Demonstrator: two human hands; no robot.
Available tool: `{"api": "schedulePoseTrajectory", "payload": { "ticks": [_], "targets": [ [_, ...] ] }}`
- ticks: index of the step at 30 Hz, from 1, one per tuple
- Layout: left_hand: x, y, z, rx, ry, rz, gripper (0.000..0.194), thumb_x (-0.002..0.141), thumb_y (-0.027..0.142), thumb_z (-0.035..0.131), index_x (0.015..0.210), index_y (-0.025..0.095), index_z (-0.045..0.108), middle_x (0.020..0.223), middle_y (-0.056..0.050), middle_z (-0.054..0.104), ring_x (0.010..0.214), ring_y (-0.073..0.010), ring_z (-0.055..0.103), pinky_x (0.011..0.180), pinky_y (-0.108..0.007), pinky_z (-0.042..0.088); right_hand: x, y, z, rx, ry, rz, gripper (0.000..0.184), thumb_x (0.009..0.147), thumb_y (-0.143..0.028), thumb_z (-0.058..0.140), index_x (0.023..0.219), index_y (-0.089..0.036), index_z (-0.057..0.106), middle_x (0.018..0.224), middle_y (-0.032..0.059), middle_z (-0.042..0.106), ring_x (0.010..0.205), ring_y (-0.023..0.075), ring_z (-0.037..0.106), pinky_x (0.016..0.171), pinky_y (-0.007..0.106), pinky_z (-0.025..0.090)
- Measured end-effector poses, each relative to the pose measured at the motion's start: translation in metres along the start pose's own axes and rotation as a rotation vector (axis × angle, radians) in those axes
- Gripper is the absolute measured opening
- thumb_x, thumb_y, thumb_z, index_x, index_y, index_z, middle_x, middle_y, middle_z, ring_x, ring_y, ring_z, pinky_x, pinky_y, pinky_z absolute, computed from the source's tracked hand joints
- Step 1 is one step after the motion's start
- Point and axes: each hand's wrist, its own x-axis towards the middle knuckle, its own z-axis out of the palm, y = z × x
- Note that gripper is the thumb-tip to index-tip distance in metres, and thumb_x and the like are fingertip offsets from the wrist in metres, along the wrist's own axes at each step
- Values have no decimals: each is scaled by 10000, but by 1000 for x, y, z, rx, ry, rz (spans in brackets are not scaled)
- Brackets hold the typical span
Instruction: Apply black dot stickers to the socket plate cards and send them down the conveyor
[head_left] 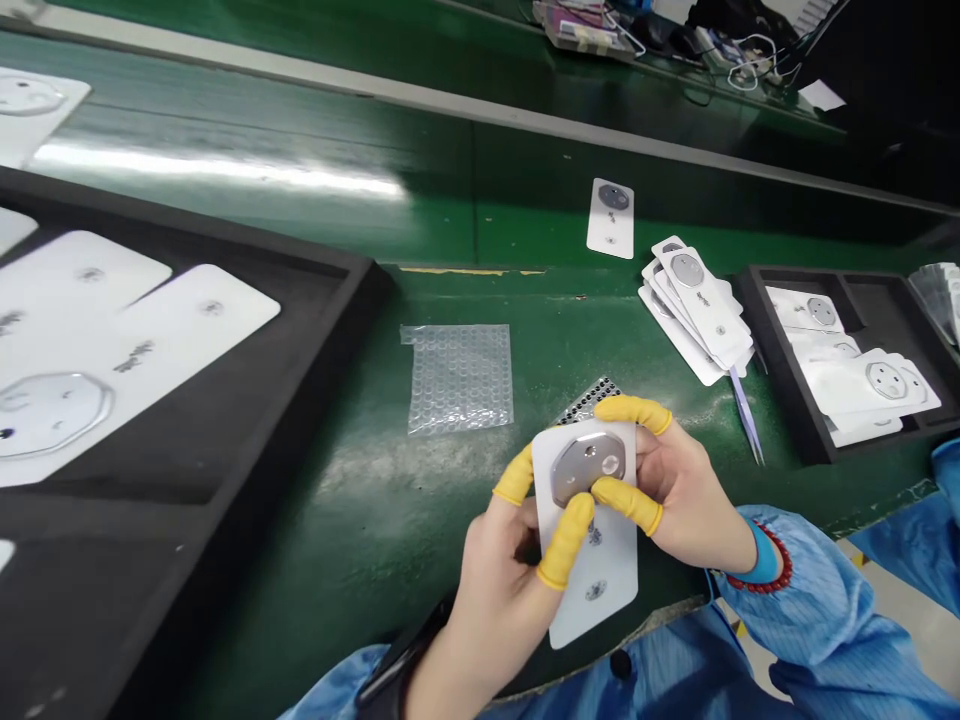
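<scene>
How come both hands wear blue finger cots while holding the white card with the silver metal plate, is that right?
No: the finger cots are yellow, not blue, in the head view. The left hand and right hand hold the white card with the silver plate.

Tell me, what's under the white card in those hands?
A black dotted sheet shows past the white card; the card, left hand and right hand hide the rest of it.

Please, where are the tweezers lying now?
In the head view, the tweezers lie on the green bench, up and to the right of the right hand, between the stack of white cards and the black tray.
</scene>
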Motion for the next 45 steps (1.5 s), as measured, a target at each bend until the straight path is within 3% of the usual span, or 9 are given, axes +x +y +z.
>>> {"api": "schedulePoseTrajectory", "payload": {
  "ticks": [5,10,14,17,20,25,29,45],
  "targets": [
    [7,1,0,-8,17,28,267,809,190,705,1065,243,649,570,64,687,445,-106,626,440,-155,500,-4,-1,1,-3,-25,-7,366,918,-275,625,1249,-269,468,1054,42,686,897,156,713,784,283,624],
    [6,7,0,-19,64,-160,296,752,242,759,1029,205,662,549,45,683,438,-125,625,441,-185,512,-6,-4,1,-4,-43,-26,347,951,-184,559,1265,-312,487,1046,6,695,895,119,702,765,230,613],
    [8,13,2,-52,102,-255,289,719,301,781,965,197,670,546,32,690,424,-125,611,439,-196,510,-9,0,2,-86,-36,-45,372,946,-193,568,1286,-322,488,1063,11,691,904,135,701,782,254,615],
    [9,11,3,-18,95,-221,287,680,273,804,918,193,665,551,26,703,425,-120,606,441,-187,496,-11,4,2,-182,-35,-52,349,963,-241,541,1304,-303,502,1034,29,687,883,159,701,781,292,622],
    [11,10,0,65,130,-188,276,677,255,805,899,190,655,496,43,665,408,-109,586,443,-176,475,-9,6,2,-119,-40,-45,342,965,-240,538,1299,-299,494,1004,21,693,899,154,705,827,302,616],
    [19,11,-10,-83,-97,-377,484,731,402,771,1096,181,544,544,-2,704,405,-179,637,393,-232,499,-4,4,0,28,-34,43,362,934,-226,593,1275,-283,487,1021,21,706,893,136,710,739,242,622],
    [23,13,-13,-123,-135,-415,558,721,438,785,1125,181,497,544,-1,700,414,-190,654,396,-238,513,-2,4,-1,81,-32,42,366,922,-226,612,1266,-273,495,1036,23,705,886,123,709,729,219,616],
    [17,22,-4,-141,43,-433,473,644,364,855,991,177,594,605,8,726,455,-151,655,441,-220,539,-9,4,4,-4,-57,48,371,941,-277,578,1304,-258,503,947,26,699,807,134,704,729,260,622]
  ]
}}
